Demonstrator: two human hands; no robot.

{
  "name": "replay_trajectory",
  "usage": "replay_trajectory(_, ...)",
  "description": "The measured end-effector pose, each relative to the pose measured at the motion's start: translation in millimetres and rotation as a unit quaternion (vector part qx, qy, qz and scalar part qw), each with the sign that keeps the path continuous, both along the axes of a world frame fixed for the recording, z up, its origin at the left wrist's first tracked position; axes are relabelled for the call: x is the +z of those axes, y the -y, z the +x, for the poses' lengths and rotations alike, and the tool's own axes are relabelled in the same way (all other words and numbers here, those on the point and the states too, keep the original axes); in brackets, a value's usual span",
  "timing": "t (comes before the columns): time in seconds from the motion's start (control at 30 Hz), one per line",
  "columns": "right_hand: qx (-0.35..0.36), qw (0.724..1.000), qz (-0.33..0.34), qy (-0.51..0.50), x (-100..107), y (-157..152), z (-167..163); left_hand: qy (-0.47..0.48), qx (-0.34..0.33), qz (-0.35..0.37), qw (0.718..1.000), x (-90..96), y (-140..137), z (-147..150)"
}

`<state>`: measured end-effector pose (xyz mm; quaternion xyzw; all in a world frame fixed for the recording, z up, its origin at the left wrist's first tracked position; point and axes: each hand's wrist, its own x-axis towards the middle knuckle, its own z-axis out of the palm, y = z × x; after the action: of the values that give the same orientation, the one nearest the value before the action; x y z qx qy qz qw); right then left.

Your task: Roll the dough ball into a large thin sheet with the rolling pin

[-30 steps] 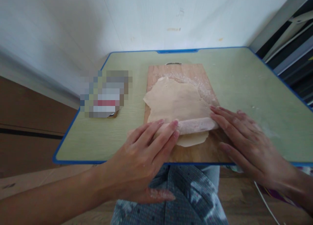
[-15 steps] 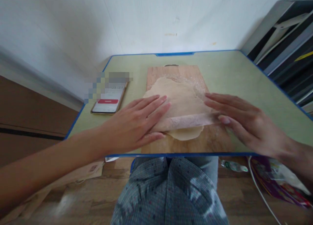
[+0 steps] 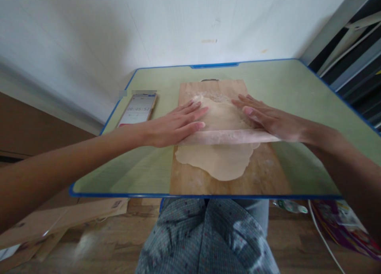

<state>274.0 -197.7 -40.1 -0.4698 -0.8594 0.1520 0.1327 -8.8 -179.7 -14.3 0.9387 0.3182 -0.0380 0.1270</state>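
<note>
A floured rolling pin [image 3: 229, 136] lies crosswise over a thin, uneven sheet of dough [image 3: 222, 161] on a wooden cutting board [image 3: 184, 182]. My left hand [image 3: 181, 125] rests with its palm over the pin's left end, fingers stretched forward above the dough. Over the pin's right end lies my right hand [image 3: 264, 115], its fingers also extended and not wrapped around it. Both palms hide the pin's ends. Loose flour shows near the dough's far edge.
The board rests on a green table [image 3: 149, 170] with a blue rim, against a white wall. A phone [image 3: 138, 109] showing a timer lies at the left, partly behind my left forearm. Below the table are a plastic bottle [image 3: 290, 206] and a purple bag [image 3: 333, 226].
Both hands have moved forward, away from me, and the rolling pin has rolled with them. More dough now shows on the near side of the pin.
</note>
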Motion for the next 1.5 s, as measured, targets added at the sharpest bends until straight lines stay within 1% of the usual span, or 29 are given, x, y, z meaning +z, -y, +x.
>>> replay_trajectory(0.07, -0.006, 0.999, -0.038, -0.003, 0, 12, -1, 0.004, 0.009, -0.004, 1.0, -1.2, 9, -3)
replay_trajectory(0.13, -0.02, 0.999, -0.031, -0.004, 0, 25, -3, 0.013, 0.011, 0.009, 1.0, -1.9, 19, -5)
replay_trajectory(0.23, -0.036, 0.999, 0.014, 0.006, 0, 42, -6, 0.022, 0.008, 0.029, 0.999, -2.0, 32, -7)
replay_trajectory(0.3, -0.033, 0.999, 0.035, 0.014, 1, 52, -8, 0.026, 0.01, 0.041, 0.999, -1.9, 38, -8)
replay_trajectory(0.53, -0.038, 0.989, 0.137, 0.031, -2, 75, -14, 0.057, 0.024, 0.085, 0.994, -5.1, 58, -9)
replay_trajectory(0.73, -0.034, 0.98, 0.181, 0.074, -1, 90, -19, 0.093, 0.02, 0.14, 0.986, -11.7, 74, -9)
replay_trajectory(0.87, -0.035, 0.976, 0.192, 0.092, -1, 101, -23, 0.099, 0.017, 0.163, 0.981, -16.0, 87, -9)
replay_trajectory(1.0, -0.043, 0.976, 0.196, 0.089, -4, 117, -26, 0.107, 0.021, 0.194, 0.975, -21.2, 102, -10)
replay_trajectory(1.17, -0.053, 0.985, 0.149, 0.071, -7, 139, -27, 0.101, 0.017, 0.213, 0.972, -26.1, 121, -11)
replay_trajectory(1.27, -0.064, 0.986, 0.136, 0.069, -9, 149, -27, 0.104, 0.028, 0.231, 0.967, -29.7, 131, -11)
replay_trajectory(1.37, -0.069, 0.986, 0.138, 0.068, -11, 158, -28, 0.11, 0.048, 0.244, 0.962, -34.1, 142, -10)
replay_trajectory(1.5, -0.074, 0.982, 0.163, 0.059, -16, 171, -29, 0.139, 0.044, 0.251, 0.957, -40.0, 155, -12)
